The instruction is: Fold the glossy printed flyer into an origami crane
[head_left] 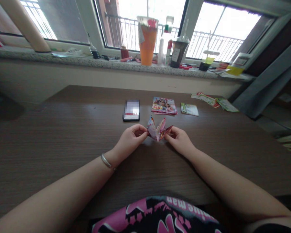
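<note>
A small folded paper figure [157, 129], printed in pink and red, stands between my two hands on the brown wooden table [63, 136]. My left hand [129, 140], with a silver bangle on its wrist, pinches the figure's left side. From the other side my right hand [179, 139] pinches the right tip. Two pointed flaps of the paper stick upward. Both hands rest on the tabletop.
A phone [131, 110] lies just beyond the figure, with printed leaflets [164, 105] and more papers [189, 109] to its right. On the windowsill stand an orange cup [147, 40], a dark drink cup [178, 51], bottles and small items. A grey curtain [269, 84] hangs at right.
</note>
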`<action>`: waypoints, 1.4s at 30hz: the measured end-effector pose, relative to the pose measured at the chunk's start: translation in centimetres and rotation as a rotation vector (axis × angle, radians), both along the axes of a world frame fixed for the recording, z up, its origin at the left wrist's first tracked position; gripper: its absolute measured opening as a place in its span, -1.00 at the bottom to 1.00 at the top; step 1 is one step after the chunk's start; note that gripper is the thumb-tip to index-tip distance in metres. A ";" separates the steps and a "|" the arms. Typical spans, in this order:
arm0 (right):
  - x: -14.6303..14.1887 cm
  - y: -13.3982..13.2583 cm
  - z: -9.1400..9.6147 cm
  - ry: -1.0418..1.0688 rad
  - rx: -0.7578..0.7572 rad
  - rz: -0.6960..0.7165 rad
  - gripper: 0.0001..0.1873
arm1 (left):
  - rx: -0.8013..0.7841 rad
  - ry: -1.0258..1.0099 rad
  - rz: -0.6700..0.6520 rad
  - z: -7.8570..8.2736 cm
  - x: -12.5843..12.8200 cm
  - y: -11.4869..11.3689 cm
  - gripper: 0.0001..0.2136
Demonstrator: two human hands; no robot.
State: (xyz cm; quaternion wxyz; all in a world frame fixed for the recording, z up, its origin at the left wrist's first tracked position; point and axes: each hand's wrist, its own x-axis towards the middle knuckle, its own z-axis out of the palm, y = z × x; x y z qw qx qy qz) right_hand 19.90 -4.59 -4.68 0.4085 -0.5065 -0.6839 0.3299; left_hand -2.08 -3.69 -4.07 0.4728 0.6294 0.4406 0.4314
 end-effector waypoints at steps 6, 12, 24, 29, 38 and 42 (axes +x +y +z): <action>0.0 0.0 -0.1 0.155 -0.052 0.071 -0.76 | -0.125 -0.150 -0.045 0.2 0.2 0.0 -0.65; -0.7 0.0 0.6 0.377 -0.176 0.030 -0.58 | -0.141 -0.159 0.036 0.3 0.3 -0.2 -0.68; -1.3 -0.1 0.4 0.459 -0.153 -0.077 -0.49 | -0.212 -0.334 0.087 0.5 0.9 -0.8 -0.64; -1.5 0.0 0.2 0.547 -0.167 -0.111 -0.49 | -0.230 -0.448 0.069 0.8 1.2 -1.0 -0.58; -1.5 0.1 0.5 0.546 -0.163 -0.097 -0.48 | -0.254 -0.396 0.026 0.4 1.0 -1.0 -0.56; -1.5 0.0 0.5 0.547 -0.141 -0.053 -0.50 | -0.187 -0.244 0.021 0.2 0.8 -0.8 -0.61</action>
